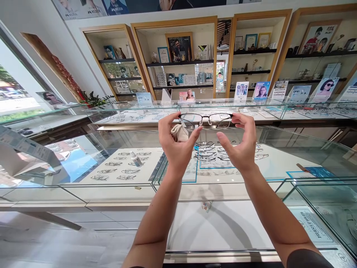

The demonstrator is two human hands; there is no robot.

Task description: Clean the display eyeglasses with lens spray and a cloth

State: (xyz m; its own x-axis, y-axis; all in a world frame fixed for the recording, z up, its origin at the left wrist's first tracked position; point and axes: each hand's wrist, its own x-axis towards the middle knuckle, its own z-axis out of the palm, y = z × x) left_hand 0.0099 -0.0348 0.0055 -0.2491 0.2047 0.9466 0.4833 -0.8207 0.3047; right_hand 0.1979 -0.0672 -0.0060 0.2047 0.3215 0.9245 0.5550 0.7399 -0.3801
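A pair of dark half-rim eyeglasses (pixel 205 120) is held up level in front of me, above the glass counter. My left hand (pixel 178 139) grips its left end by the fingertips, with a cream cleaning cloth (pixel 180 133) tucked in the same palm. At the other end, the fingers of my right hand (pixel 242 139) close on the frame near the hinge, while the thumb stands apart below. Below the hands, rows of eyeglasses (pixel 205 154) lie inside the display case. A small white bottle (pixel 135 159) stands on the glass to the left.
Glass display counters (pixel 156 184) run across in front, with another glass case (pixel 320 223) at right. A small crumpled wrapper (pixel 206 206) lies on the near white surface. Upright cards (pixel 261 90) line the far counter, before wooden wall shelves (pixel 180 63). A folded cardboard sign (pixel 33 156) stands at left.
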